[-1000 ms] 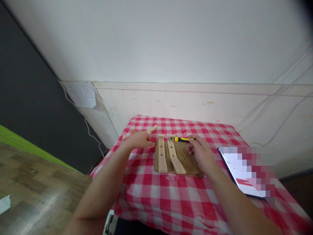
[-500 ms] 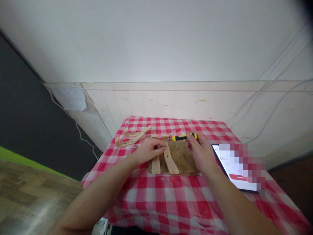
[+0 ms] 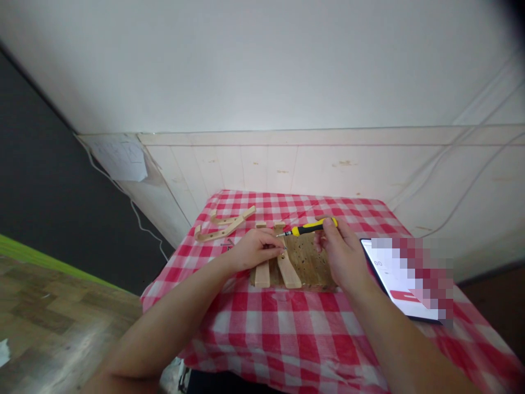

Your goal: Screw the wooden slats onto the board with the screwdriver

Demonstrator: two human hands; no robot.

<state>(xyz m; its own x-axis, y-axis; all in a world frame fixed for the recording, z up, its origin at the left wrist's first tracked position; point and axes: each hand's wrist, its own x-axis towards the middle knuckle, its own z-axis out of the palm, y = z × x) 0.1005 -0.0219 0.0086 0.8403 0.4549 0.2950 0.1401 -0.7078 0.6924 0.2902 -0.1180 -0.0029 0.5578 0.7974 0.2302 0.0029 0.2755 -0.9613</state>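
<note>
My right hand [image 3: 342, 246] grips a yellow-and-black screwdriver [image 3: 315, 226], its shaft pointing left. The driver's tip hovers near the fingers of my left hand [image 3: 259, 250]. With thumb and forefinger closed, my left hand pinches a small dark screw [image 3: 284, 249] at the upper hole of a pale wooden hook [image 3: 290, 273]. This hook lies on a brown, pitted wooden board [image 3: 314, 262]. Beside it on the board is a second wooden hook [image 3: 263, 273], partly covered by my left hand.
Two more wooden hooks [image 3: 223, 233] lie at the back left of the checked tablecloth [image 3: 283, 323]. Several loose screws [image 3: 228, 244] are near my left wrist. A phone or tablet [image 3: 394, 279] rests at the right, and a white panelled wall [image 3: 315, 164] stands behind the table.
The screwdriver has tilted, its handle rising and its tip moving left toward my left fingers. My left hand stays at the hook. The whole view has shifted slightly.
</note>
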